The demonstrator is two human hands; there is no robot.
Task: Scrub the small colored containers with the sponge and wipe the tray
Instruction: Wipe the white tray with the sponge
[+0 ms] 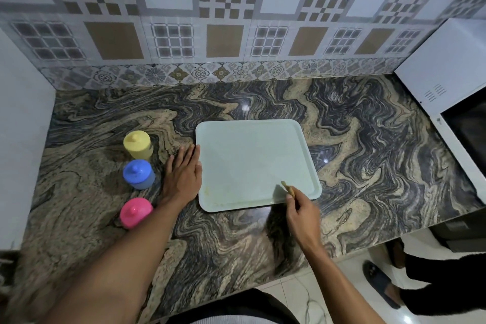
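Under both hands, a countertop (236, 242) of swirled dark and tan stone; far beyond the fingertips, a patterned tile wall (236, 8). Well to the right of the right fingers, a white microwave (447, 68) at the end of the counter, and below it on the floor another person's foot in a dark sandal (381, 284). Left hand (184, 173) flat on the stone, fingers straight and close together, the index side touching the left edge of the tray (252, 155). Just to the left of these fingers, apart from the hand, three small lidded containers in a row: yellow container (138, 144) level with the fingertips, blue container (138, 173) beside the knuckles, pink container (135, 212) near the wrist. Right hand (302, 213) with thumb and fingers pinching a thin tan sponge (288, 188), seen on its edge, the far end over the near right corner of the tray; touching the surface or not, cannot tell. Between the two hands, the tray lying flat: pale mint, rectangular, with rounded corners and a low raised rim. Faint yellowish stains at its near left corner and along the near rim.
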